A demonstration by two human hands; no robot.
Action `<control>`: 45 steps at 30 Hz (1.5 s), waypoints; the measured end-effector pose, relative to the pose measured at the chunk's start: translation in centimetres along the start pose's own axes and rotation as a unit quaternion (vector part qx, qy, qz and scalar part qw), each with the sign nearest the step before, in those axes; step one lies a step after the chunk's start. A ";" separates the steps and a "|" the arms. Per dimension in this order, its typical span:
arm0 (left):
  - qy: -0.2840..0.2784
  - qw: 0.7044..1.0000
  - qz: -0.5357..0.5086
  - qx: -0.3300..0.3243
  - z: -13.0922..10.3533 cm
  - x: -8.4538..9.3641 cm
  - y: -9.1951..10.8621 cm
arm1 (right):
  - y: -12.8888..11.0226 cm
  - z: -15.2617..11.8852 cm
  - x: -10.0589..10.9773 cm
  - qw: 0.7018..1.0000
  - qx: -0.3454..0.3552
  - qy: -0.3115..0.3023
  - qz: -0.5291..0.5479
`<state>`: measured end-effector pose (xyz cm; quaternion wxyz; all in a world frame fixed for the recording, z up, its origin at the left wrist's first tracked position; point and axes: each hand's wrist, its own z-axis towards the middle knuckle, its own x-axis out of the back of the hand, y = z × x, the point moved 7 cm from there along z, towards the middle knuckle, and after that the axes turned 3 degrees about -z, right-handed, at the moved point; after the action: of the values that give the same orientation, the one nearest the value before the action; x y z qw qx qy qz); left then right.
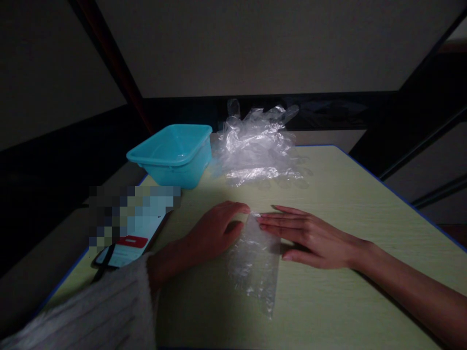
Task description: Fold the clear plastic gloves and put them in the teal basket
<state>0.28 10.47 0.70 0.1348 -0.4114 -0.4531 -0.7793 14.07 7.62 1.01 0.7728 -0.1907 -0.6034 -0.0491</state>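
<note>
Left hand is laid on the table with thumb and forefinger curved and held apart, a gap being seen between them; the upper left edge of the film is touched by its fingertips. Right hand is spread from the other side, its long fingers stretched out and their tips rested on the film's upper right part, its thumb held away from them.

From the head camera, the far side is seen to be taken up by a turquoise basin and, just to its right, by a loose, shiny pile of clear plastic, from which finger-shaped lobes are stuck out. On the left, a phone is laid aslant near the table's blue edge, its screen lit and partly covered by blurred blocks. The near left corner is hidden by a pale ribbed sleeve, which is brought close to the phone's lower end.

The film is laid flat between the hands, well apart from the pile. Its long axis is run from far to near, leaned slightly, the narrow far end being set to the left and a pointed corner being turned toward the wearer, rightward.
</note>
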 end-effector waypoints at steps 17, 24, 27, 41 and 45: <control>0.019 0.999 0.005 -0.030 -0.2 0.2 0.6 | 0.1 0.1 -0.6 0.998 -0.013 -0.050 -0.019; -0.018 0.983 0.077 -0.167 -1.0 -0.8 2.4 | 0.3 0.1 -0.7 0.999 -0.016 -0.044 -0.007; -0.036 0.980 0.099 -0.171 -1.0 -1.1 2.3 | 0.3 0.1 -0.8 0.999 -0.016 -0.048 0.000; -0.103 0.974 0.137 -0.147 -1.1 -1.5 1.7 | 0.8 -1.0 0.2 0.999 -0.007 -0.038 0.016; -0.107 0.974 0.139 -0.143 -1.0 -1.7 1.5 | -0.6 -1.2 -0.5 0.997 0.010 -0.082 0.004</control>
<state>1.71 8.56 0.08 0.1325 -0.5663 -0.2874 -0.7611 14.83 6.61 0.48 0.7225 -0.1889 -0.6646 -0.0237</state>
